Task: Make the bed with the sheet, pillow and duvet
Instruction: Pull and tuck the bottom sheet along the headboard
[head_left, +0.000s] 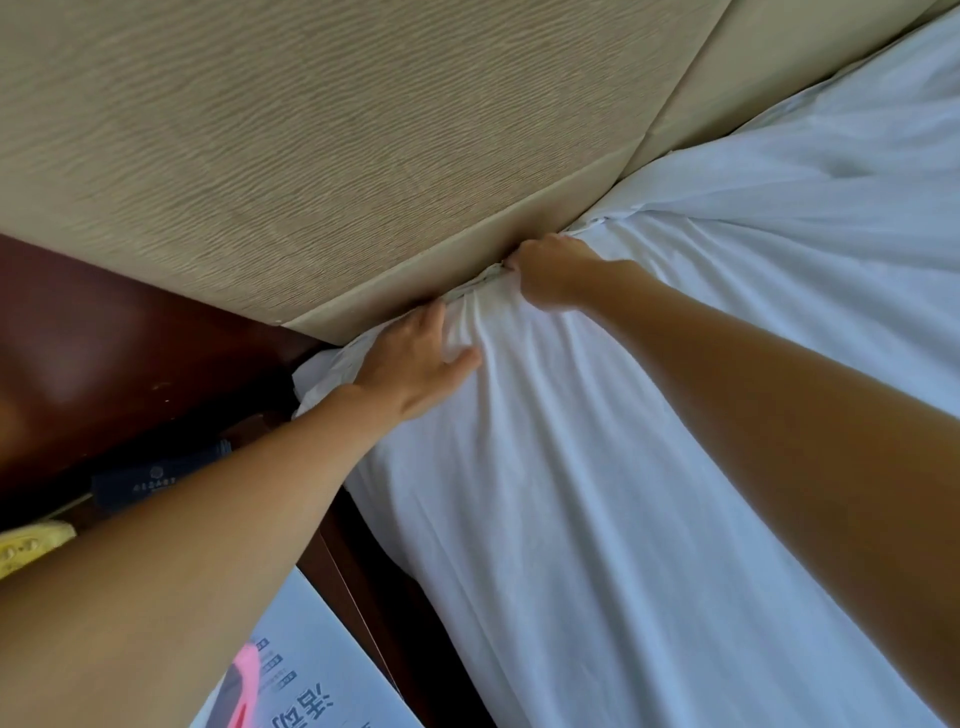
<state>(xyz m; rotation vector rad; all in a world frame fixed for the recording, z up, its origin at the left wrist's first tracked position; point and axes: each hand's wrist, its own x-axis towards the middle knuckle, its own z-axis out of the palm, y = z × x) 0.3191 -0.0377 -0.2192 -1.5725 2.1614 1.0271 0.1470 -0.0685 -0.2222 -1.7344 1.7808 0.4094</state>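
The white box (311, 649) at the lower left carries large dark-blue Chinese characters, upside down and cropped, not surely readable. A dark card (161, 475) bears tiny illegible pale lettering.

Beige padded headboard (260, 156) upper left. Dark wooden nightstand (78, 338) below it, carrying navy card (156, 480) and yellow object (31, 545). White printed box (311, 649) at bottom, pink graphic.
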